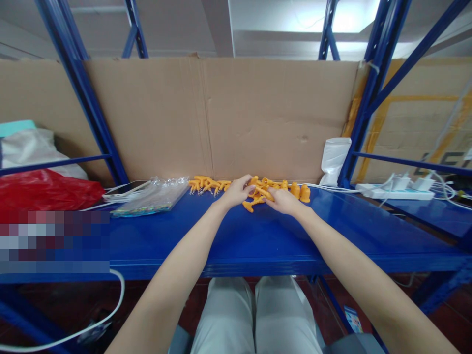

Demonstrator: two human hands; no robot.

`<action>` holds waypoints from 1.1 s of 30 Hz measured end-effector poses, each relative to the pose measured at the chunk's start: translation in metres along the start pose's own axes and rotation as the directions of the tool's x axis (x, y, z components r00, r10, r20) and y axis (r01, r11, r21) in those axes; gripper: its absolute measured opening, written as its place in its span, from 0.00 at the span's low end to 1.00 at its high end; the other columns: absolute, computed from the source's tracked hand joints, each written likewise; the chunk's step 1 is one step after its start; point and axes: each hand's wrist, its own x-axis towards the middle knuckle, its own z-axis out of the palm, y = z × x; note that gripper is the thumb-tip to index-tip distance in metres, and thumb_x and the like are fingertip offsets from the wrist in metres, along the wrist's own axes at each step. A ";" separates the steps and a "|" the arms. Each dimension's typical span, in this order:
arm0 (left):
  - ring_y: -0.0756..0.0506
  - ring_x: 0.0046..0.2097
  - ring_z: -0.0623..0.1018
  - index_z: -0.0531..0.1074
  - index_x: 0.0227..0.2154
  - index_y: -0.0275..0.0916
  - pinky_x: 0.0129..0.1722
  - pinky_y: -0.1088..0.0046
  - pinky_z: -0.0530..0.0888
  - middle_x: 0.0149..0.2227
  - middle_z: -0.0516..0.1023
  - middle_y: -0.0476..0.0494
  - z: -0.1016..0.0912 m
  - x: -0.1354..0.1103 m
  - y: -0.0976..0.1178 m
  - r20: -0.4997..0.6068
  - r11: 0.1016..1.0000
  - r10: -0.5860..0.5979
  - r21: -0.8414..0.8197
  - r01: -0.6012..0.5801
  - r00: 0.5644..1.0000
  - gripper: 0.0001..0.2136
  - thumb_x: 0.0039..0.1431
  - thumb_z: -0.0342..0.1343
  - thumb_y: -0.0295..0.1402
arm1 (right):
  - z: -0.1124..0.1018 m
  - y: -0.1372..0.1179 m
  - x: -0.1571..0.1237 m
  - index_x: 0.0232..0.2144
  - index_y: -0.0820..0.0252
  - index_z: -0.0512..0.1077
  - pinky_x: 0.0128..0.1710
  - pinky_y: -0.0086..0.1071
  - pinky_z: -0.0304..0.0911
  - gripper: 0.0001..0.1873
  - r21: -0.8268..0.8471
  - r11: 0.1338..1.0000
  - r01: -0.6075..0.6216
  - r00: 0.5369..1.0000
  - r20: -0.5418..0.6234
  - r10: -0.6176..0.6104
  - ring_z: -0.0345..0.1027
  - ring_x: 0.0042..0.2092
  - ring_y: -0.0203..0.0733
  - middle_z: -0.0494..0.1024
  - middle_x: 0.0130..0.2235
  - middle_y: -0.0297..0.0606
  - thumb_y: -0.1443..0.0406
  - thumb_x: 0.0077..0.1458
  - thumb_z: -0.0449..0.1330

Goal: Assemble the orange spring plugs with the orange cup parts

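Note:
A heap of small orange plastic parts (275,186) lies on the blue shelf (258,241) against the cardboard back wall. My left hand (236,192) has its fingers curled around an orange piece at the heap's left side. My right hand (282,200) pinches a thin orange piece (264,192) that points toward the left hand. Both hands nearly meet above the shelf. More orange pieces with small metal springs (208,185) lie in a row to the left. Two larger orange caps (300,191) stand to the right.
A clear plastic bag (153,197) and a phone (123,191) lie left of the parts. A red bag (44,192) sits far left. A white pouch (334,156) and a white power strip (396,191) with cables sit on the right. Blue rack posts (83,88) flank the shelf.

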 end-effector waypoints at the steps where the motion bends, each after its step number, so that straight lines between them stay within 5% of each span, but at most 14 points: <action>1: 0.47 0.34 0.74 0.67 0.30 0.40 0.37 0.71 0.72 0.28 0.72 0.50 0.000 0.000 0.000 -0.001 1.000 -0.010 0.004 0.010 1.000 0.05 0.57 0.56 0.33 | -0.001 -0.001 0.000 0.49 0.66 0.72 0.47 0.39 0.64 0.16 -0.019 1.000 -0.007 1.000 0.004 0.007 0.75 0.49 0.52 0.80 0.48 0.55 0.62 0.67 0.51; 11: 0.49 0.31 0.75 0.66 0.31 0.40 0.33 0.73 0.74 0.27 0.73 0.51 0.004 0.004 -0.005 0.004 0.991 -0.042 -0.127 0.042 0.999 0.08 0.59 0.58 0.37 | -0.004 -0.003 -0.001 0.53 0.65 0.71 0.51 0.44 0.65 0.19 -0.133 0.991 -0.012 1.000 -0.002 0.012 0.75 0.51 0.55 0.81 0.48 0.55 0.61 0.68 0.48; 23: 0.53 0.19 0.71 0.62 0.40 0.40 0.19 0.82 0.64 0.22 0.72 0.56 0.004 -0.001 0.019 0.023 0.921 -0.282 -0.274 0.277 0.959 0.08 0.62 0.55 0.27 | -0.008 -0.008 0.001 0.51 0.70 0.72 0.54 0.45 0.60 0.19 -0.204 0.979 0.015 1.000 0.005 -0.014 0.74 0.52 0.58 0.80 0.48 0.59 0.65 0.66 0.48; 33: 0.47 0.35 0.80 0.71 0.34 0.35 0.39 0.68 0.77 0.33 0.80 0.45 0.002 0.002 0.002 0.073 0.951 -0.067 -0.296 0.086 0.995 0.07 0.56 0.61 0.33 | -0.009 -0.002 -0.003 0.49 0.68 0.72 0.53 0.41 0.57 0.17 -0.188 0.982 0.030 0.999 -0.028 -0.036 0.75 0.48 0.53 0.82 0.44 0.54 0.65 0.64 0.51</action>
